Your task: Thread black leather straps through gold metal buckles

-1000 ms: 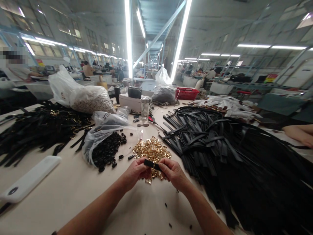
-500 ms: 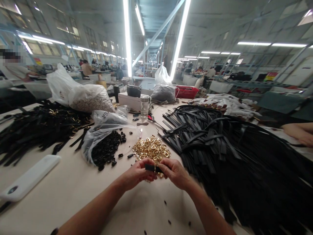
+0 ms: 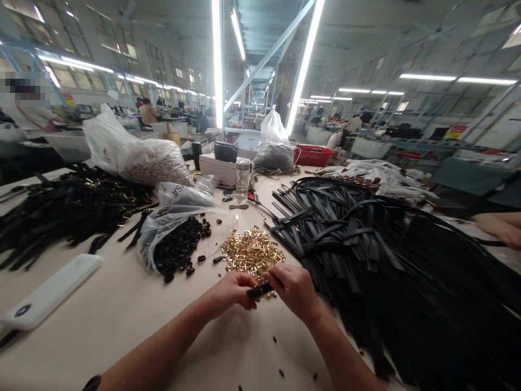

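Note:
A short black strap [image 3: 254, 292] with a bit of gold metal on it is held between my two hands, at the near edge of a pile of gold buckles [image 3: 250, 247]. My left hand [image 3: 234, 290] pinches the strap's left end. The fingers of my right hand [image 3: 292, 286] are closed on its right end, with the fingertips partly hidden. Left of the buckles, small black loops [image 3: 175, 247] spill from a clear plastic bag [image 3: 165, 201]. Long black straps [image 3: 345, 217] are heaped on the right.
Black straps with gold buckles [image 3: 77, 212] lie at the left, behind a white device [image 3: 52, 293]. Farther back stand a glass bottle [image 3: 243, 179], a white box [image 3: 214, 167], filled plastic bags [image 3: 157, 160] and a red basket [image 3: 313, 155]. Another person's hand [image 3: 502, 228] shows at right.
The strap piece has tilted, its left end lower and right end higher. My right hand has turned over it, with its knuckles raised. The view has shifted slightly.

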A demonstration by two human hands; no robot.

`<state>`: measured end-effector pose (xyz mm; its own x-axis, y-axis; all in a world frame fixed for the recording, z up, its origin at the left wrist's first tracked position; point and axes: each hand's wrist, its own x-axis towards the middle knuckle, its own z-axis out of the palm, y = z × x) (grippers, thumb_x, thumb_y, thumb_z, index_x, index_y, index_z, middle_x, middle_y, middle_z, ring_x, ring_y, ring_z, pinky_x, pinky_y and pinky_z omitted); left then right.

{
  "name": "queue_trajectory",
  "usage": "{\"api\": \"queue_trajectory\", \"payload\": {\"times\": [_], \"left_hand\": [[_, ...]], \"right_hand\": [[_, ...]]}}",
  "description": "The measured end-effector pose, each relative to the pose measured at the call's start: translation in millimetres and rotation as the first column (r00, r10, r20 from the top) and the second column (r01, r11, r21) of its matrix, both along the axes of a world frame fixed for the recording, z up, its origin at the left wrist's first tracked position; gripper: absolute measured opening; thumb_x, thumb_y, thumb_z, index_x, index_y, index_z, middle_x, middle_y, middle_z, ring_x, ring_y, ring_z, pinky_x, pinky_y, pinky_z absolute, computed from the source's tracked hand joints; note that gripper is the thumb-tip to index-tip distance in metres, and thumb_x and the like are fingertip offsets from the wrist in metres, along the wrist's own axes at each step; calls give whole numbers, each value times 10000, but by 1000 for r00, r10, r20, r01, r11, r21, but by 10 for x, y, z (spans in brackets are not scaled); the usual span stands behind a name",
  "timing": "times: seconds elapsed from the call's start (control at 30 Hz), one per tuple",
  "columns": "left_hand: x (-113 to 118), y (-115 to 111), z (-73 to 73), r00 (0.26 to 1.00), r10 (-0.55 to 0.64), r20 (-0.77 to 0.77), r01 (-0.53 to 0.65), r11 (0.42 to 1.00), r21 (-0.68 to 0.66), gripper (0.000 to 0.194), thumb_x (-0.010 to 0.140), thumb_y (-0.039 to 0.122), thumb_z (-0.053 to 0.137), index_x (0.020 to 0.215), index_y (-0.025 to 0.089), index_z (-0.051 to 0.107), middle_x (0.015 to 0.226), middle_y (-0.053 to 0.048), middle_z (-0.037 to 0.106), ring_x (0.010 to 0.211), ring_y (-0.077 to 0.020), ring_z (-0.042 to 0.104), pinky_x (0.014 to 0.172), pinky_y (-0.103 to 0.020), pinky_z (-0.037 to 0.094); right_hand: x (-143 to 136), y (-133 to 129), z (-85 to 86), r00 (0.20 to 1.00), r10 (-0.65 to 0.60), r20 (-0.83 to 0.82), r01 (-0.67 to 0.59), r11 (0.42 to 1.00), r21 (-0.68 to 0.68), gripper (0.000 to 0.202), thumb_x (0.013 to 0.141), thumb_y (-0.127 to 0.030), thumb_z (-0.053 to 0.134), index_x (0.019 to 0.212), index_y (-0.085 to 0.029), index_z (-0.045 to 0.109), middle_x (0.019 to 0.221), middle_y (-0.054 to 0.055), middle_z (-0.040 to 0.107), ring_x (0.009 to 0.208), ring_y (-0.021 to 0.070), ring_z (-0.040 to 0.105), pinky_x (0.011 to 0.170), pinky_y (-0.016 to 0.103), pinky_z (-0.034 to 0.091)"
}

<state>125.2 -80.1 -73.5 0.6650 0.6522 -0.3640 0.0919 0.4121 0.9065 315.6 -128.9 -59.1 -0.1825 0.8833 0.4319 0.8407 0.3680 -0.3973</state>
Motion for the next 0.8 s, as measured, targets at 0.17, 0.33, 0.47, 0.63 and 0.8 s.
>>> {"api": "queue_trajectory", "payload": {"times": [0.17,0.33,0.47,0.63,0.8], "left_hand": [[39,-10,-14,978,162,128,-161,987,-19,192,595,266,762,637,128,636,579,-22,649,504,-96,535,529,-211,380],[44,10,20,927,319,195,-312,948,-69,233,584,291,797,666,135,645,599,-3,629,536,-99,541,538,-204,387],[47,7,28,932,313,183,-316,949,-14,236,594,305,796,687,123,679,633,-12,639,522,-85,516,530,-201,383],[79,-19,1,937,307,169,-315,949,25,274,601,357,798,683,126,676,551,-1,602,474,-96,511,500,-215,377],[126,-60,-3,931,304,203,-317,948,37,328,601,406,806,657,114,668,527,1,568,447,-80,460,469,-213,342]], "right_hand": [[-17,-1,58,979,-50,-198,93,972,216,143,914,-252,497,927,-215,635,944,84,647,913,214,590,847,319,415],[-98,-10,86,944,-17,-330,22,1000,11,129,881,-287,560,801,-203,618,782,38,603,745,179,575,709,287,450],[-259,3,-9,902,60,-427,-145,975,-169,156,849,-340,626,930,-212,664,875,34,635,773,175,587,680,261,452],[-336,30,-121,780,6,-626,-109,986,-126,226,846,-384,633,998,-226,693,1000,57,657,941,221,594,827,307,464],[-376,24,-162,557,-88,-826,-190,955,-230,348,817,-490,631,989,-197,701,919,70,684,835,240,633,745,336,510]]}}
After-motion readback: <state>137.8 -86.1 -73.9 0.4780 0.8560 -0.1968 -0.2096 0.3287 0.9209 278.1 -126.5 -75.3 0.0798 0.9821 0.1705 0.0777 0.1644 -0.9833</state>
